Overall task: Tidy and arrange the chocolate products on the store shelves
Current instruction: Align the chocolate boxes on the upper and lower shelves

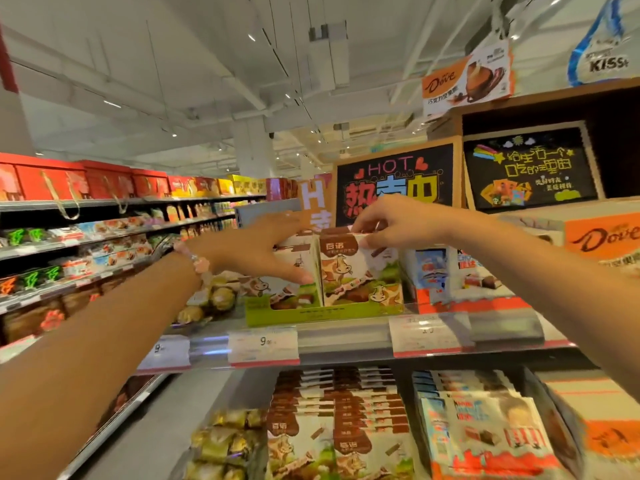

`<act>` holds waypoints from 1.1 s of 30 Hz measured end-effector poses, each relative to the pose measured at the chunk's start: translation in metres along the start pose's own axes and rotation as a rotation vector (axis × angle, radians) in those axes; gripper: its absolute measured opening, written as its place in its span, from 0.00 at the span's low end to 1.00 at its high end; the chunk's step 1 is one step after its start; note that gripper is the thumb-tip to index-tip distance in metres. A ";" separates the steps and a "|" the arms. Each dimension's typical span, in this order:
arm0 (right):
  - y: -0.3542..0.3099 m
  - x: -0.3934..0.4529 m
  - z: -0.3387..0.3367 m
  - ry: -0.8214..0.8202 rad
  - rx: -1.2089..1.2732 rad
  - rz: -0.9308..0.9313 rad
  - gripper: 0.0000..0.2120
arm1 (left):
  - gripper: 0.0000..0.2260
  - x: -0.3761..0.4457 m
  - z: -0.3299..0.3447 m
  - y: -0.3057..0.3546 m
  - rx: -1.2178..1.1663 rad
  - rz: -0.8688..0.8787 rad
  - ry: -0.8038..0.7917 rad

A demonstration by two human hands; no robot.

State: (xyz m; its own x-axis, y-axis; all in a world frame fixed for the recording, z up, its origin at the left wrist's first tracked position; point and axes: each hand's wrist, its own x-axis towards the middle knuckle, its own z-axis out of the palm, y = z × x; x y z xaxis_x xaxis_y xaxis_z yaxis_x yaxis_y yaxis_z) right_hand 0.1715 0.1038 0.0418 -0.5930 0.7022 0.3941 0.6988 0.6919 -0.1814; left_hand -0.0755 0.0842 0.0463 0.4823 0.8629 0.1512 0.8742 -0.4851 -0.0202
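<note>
White and brown chocolate boxes with cow pictures (360,271) stand upright in a green display tray (322,314) on the upper shelf. My right hand (391,223) pinches the top edge of the front right box. My left hand (256,251) reaches in from the left with fingers spread, the thumb tip touching the left side of the boxes and the fingers over the box top behind. More of the same cow boxes (332,427) lie stacked on the shelf below.
Red and white Kinder boxes (457,271) stand right of the tray, orange Dove boxes (602,237) further right. Gold-wrapped chocolates (214,296) sit to the left. Price tags (263,344) line the shelf edge. Chalkboard signs (394,181) stand behind. An aisle of shelves (86,237) runs along the left.
</note>
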 end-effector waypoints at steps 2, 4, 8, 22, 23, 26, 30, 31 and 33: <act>-0.002 0.004 0.004 0.029 -0.055 0.020 0.10 | 0.51 0.006 0.004 -0.003 0.139 -0.050 -0.056; -0.004 0.005 0.004 0.028 -0.071 0.030 0.10 | 0.54 0.012 0.006 -0.005 0.199 -0.063 -0.065; -0.004 0.007 0.002 -0.068 -0.101 0.043 0.14 | 0.54 0.013 0.005 -0.006 0.078 -0.038 -0.021; -0.015 0.029 0.015 -0.135 0.008 -0.029 0.21 | 0.29 0.001 0.000 -0.007 -0.155 -0.045 0.191; -0.014 0.028 0.016 -0.134 0.034 -0.030 0.20 | 0.26 0.004 -0.002 -0.009 -0.210 -0.075 0.212; -0.013 0.028 0.019 -0.122 0.059 -0.031 0.20 | 0.16 0.015 -0.009 -0.011 -0.196 -0.133 0.158; -0.011 0.026 0.023 -0.076 0.078 -0.033 0.22 | 0.09 0.025 -0.018 -0.011 -0.190 -0.139 0.096; -0.009 0.026 0.024 -0.049 0.097 -0.023 0.23 | 0.08 0.027 -0.019 -0.012 -0.177 -0.117 0.094; -0.006 0.024 0.025 0.009 0.130 0.000 0.23 | 0.08 0.028 -0.016 -0.013 -0.139 -0.097 0.105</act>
State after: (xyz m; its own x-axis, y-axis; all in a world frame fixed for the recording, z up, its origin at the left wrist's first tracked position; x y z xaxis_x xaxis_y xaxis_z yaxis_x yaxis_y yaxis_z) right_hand 0.1432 0.1206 0.0299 -0.5890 0.7008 0.4024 0.6405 0.7085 -0.2963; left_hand -0.0749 0.1122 0.0671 0.3814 0.8904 0.2485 0.8965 -0.4218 0.1354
